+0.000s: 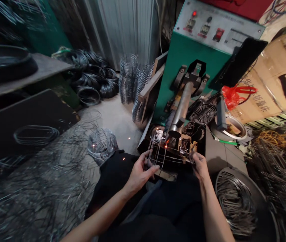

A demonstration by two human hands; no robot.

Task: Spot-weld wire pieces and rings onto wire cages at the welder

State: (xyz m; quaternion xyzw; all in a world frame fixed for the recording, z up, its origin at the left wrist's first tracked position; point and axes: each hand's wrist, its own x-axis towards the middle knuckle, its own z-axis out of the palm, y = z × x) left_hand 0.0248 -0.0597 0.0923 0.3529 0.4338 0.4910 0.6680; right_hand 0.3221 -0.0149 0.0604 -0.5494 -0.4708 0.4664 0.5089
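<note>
A thin wire frame [163, 155] spans between my two hands, below the metal arm [182, 109] of a green machine [198, 48]. My left hand [143, 168] grips the frame's left side, thumb and fingers pinching the wires. At the frame's right end, my right hand [198, 162] holds the wire between closed fingertips. Orange sparks glow where the frame meets the machine's tip, and a few fly off to the left. A red lamp is lit on the machine's panel [216, 30].
Stacked wire rings [128, 79] stand beside the machine. A round wire bundle [102, 144] and loose wires lie on the floor at left. To the right are a large basin [264, 201] of bent wires, a white bucket [242, 134] and a cardboard box [271, 84].
</note>
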